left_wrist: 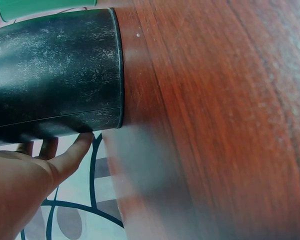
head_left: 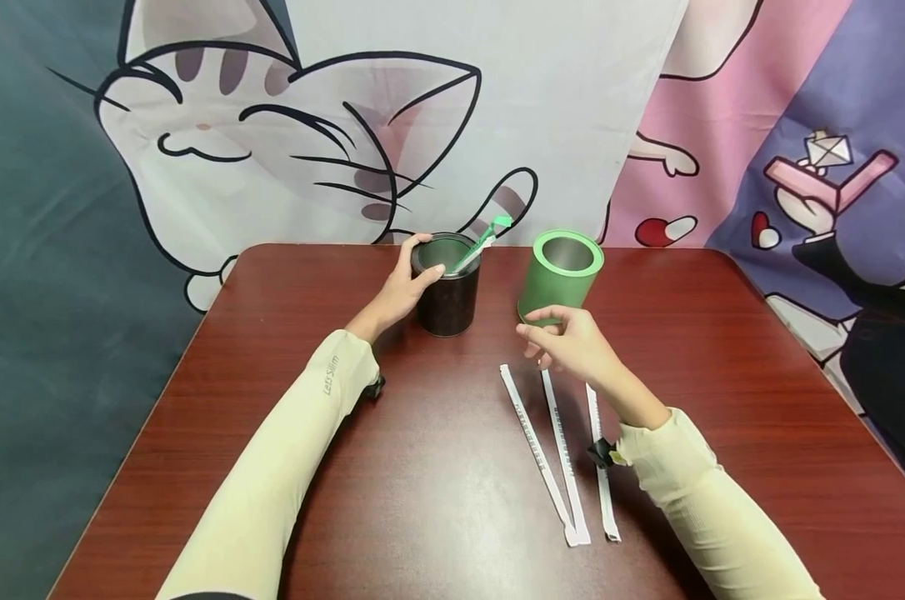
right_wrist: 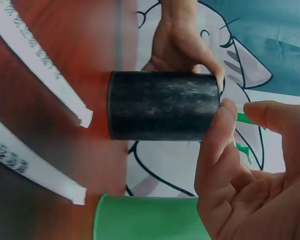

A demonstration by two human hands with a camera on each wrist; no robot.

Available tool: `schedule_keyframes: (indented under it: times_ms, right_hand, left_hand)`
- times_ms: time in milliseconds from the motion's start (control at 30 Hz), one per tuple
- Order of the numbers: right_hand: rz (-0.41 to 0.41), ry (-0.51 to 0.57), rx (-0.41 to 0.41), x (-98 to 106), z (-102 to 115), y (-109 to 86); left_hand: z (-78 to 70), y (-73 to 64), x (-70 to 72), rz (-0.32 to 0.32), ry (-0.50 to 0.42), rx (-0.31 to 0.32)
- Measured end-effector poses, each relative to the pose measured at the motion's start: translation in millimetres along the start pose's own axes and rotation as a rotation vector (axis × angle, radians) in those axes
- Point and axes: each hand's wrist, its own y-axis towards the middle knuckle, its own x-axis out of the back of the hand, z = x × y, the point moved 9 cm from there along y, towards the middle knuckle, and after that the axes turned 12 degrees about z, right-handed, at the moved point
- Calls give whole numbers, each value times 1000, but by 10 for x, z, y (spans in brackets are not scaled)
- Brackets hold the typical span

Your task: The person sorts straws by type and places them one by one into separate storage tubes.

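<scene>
Behind a shiny brown table [head_left: 422, 467], a big cloth [head_left: 557, 108] is hung, with a smiling cat drawn on it. By the left hand [head_left: 403, 287], a black can [head_left: 447, 307] is gripped near the top: the thumb is put on the near edge, and the other fingers are bent against the left side. By the right hand [head_left: 568, 337], nothing is held. Its fingers are softly bent, and a little gap is left between the thumb and the pointing finger.

Just past the right hand, a green can [head_left: 557, 283] is stood upright on the table. Whether its bottom part is touched by the fingers cannot be told for sure, since it is partly covered by them. Between the two cans, some bare table is left. Inside the black can, a green stick [head_left: 501, 222] and a white stick [head_left: 473, 255] are leaned on the right edge, with their tops poked out.

Nearer, three long paper straws [head_left: 529, 433] are laid on the table. Two are brought close at their near ends, and one, set to the right, is partly covered by the right wrist. Pale yellow sleeves [head_left: 265, 467] are worn on both arms.
</scene>
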Motion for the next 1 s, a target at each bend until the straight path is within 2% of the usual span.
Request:
schedule_keyframes:
  times_ms: [367,533,700,1000]
  right_hand:
    - [25,-49,-62,-82,-194,-103]
    - [61,-46,-100,-138,-266,-132]
    - [92,-94,-125,-198,-345,-132]
    - [145,-141,-122,-295,-462,-150]
  left_hand:
    - [4,-7,-13,4,4,11]
    - [-6,-7,-10,-2,7,7]
    - [3,-16,1,-9,14,11]
    - [-16,-8,-15,0,9,1]
